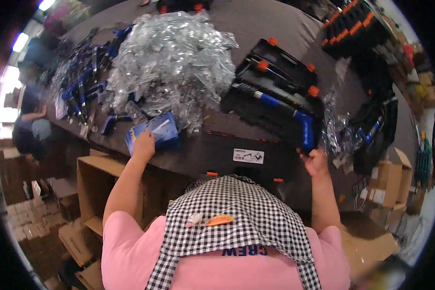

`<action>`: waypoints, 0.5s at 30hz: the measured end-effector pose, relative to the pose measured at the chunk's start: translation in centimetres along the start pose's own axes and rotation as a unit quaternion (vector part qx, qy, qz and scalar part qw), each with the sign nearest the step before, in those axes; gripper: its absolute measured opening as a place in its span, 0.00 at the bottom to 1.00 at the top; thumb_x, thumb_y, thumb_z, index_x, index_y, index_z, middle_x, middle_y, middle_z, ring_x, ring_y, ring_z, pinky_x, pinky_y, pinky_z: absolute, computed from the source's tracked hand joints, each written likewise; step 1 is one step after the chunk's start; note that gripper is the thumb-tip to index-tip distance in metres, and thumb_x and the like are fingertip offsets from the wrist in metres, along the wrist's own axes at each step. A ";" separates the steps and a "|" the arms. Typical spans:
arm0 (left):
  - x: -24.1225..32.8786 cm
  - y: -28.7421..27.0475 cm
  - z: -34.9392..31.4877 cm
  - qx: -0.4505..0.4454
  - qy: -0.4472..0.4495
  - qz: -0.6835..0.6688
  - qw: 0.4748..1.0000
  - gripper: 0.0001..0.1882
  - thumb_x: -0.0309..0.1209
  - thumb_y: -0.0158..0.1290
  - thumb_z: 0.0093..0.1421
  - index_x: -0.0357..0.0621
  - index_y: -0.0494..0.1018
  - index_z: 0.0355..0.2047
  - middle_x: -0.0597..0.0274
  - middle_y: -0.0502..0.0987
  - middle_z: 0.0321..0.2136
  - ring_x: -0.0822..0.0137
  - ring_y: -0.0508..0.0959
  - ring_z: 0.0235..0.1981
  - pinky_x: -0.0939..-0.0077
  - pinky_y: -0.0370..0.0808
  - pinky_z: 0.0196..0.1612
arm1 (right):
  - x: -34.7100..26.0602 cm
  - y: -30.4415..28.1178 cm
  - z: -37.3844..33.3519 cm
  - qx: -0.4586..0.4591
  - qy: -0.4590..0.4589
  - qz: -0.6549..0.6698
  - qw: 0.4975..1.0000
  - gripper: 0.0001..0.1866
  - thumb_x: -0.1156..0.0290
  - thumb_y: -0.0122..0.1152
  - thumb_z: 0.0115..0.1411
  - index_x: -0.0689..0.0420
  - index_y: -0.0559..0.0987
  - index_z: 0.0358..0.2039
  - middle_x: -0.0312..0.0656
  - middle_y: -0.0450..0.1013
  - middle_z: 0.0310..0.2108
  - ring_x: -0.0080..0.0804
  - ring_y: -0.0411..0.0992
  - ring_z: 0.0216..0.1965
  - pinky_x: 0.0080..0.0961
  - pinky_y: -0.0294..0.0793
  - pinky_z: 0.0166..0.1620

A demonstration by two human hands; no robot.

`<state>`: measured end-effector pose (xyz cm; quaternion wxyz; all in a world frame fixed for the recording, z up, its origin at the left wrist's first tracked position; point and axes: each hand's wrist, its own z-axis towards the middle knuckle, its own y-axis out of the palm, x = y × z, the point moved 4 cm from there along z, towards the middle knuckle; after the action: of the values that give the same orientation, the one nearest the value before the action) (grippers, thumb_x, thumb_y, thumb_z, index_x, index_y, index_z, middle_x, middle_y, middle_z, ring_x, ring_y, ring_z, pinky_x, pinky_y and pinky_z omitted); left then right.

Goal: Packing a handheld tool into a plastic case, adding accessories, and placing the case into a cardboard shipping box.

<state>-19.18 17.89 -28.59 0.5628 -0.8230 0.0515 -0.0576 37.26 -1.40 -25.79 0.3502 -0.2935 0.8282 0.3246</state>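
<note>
Centre-left: left hand (144,144), fingers closed on blue booklets (166,128), likely to keep them together. Centre-right: right hand (316,162), fingers half-curled by blue tool (305,125); can't tell grip.

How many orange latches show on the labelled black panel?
2: along the black panel, the left latch sits below-left of the white label, the right latch below-right. The checkered apron may hide more.

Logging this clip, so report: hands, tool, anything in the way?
Left hand on blue papers. Right hand at blue tool, which lies in open case. Plastic heap just beyond papers.
</note>
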 end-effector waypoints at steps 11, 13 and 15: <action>0.2 2.5 0.7 0.072 0.103 0.151 0.980 0.12 0.32 0.50 0.49 0.37 0.76 0.29 0.47 0.76 0.33 0.49 0.76 0.36 0.57 0.73 0.41 | 5.4 -4.0 -9.0 -0.119 0.068 -0.256 0.957 0.32 0.79 0.47 0.46 0.59 0.64 0.56 0.42 0.69 0.45 0.37 0.73 0.39 0.30 0.78 0.38; -1.8 3.8 1.0 0.154 0.108 0.183 0.965 0.09 0.29 0.49 0.48 0.38 0.77 0.25 0.47 0.76 0.31 0.49 0.77 0.34 0.56 0.74 0.38 | 5.7 -3.3 -8.5 -0.132 0.081 -0.271 0.950 0.30 0.77 0.49 0.46 0.61 0.65 0.54 0.43 0.71 0.40 0.32 0.73 0.36 0.30 0.77 0.32; -2.3 3.6 1.9 0.146 0.134 0.144 0.969 0.08 0.29 0.49 0.48 0.39 0.77 0.22 0.48 0.76 0.29 0.50 0.77 0.33 0.58 0.74 0.37 | 7.3 -4.3 -7.8 -0.152 0.035 -0.360 0.920 0.27 0.74 0.52 0.47 0.64 0.66 0.51 0.47 0.73 0.38 0.33 0.75 0.32 0.30 0.77 0.31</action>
<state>-21.23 18.64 -32.74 0.6674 -0.7003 0.2354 -0.0932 33.06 -11.73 -28.59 0.3654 -0.6327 0.6188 0.2885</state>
